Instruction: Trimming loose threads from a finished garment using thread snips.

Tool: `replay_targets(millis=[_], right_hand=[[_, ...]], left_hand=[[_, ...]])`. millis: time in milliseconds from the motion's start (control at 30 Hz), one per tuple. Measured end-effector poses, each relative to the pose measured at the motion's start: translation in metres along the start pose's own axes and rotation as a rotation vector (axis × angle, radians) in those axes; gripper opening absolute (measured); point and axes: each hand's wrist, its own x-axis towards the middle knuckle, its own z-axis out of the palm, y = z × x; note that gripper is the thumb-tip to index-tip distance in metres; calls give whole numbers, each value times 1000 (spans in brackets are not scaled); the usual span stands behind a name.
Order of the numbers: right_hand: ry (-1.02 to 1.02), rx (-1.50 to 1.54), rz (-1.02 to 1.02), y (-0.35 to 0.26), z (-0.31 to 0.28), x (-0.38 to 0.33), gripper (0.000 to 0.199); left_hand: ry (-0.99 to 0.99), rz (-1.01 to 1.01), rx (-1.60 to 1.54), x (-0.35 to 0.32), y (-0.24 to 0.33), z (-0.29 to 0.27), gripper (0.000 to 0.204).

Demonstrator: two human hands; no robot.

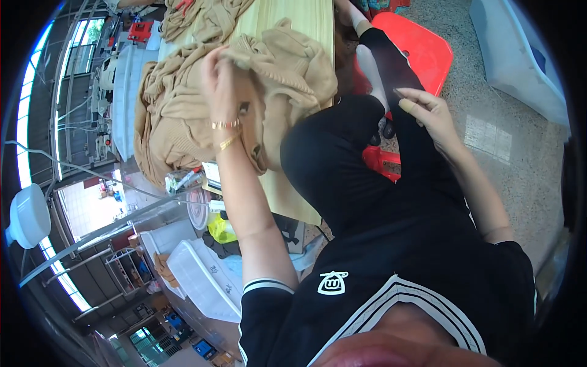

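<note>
Black clothing fills the near view, a dark top with white stripes over black trousers. Resting on the raised knee, the right hand (pixel 428 113) lies with fingers loosely spread, holding nothing. Further off, the left hand (pixel 221 79) lifts up, its fingers apparently closed on a fold of a tan knitted garment (pixel 183 116), though the grip is partly hidden. That garment lies heaped on the pale wooden tabletop (pixel 299 18). Beyond the knee stands a red plastic stool (pixel 422 49).

A pale wooden table (pixel 306 24) stands on a speckled stone floor (pixel 513 153) beside a red plastic stool (pixel 422 49), with white plastic tubs (pixel 202 281) below, bright windows (pixel 24 122) along the left, and a white lamp (pixel 27 217).
</note>
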Motion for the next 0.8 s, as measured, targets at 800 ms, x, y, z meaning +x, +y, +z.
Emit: replay_targets(millis=[800], right_hand=[[207, 89, -29, 30, -60, -3, 27]], left_hand=[[-580, 232, 918, 123, 41, -21, 45]])
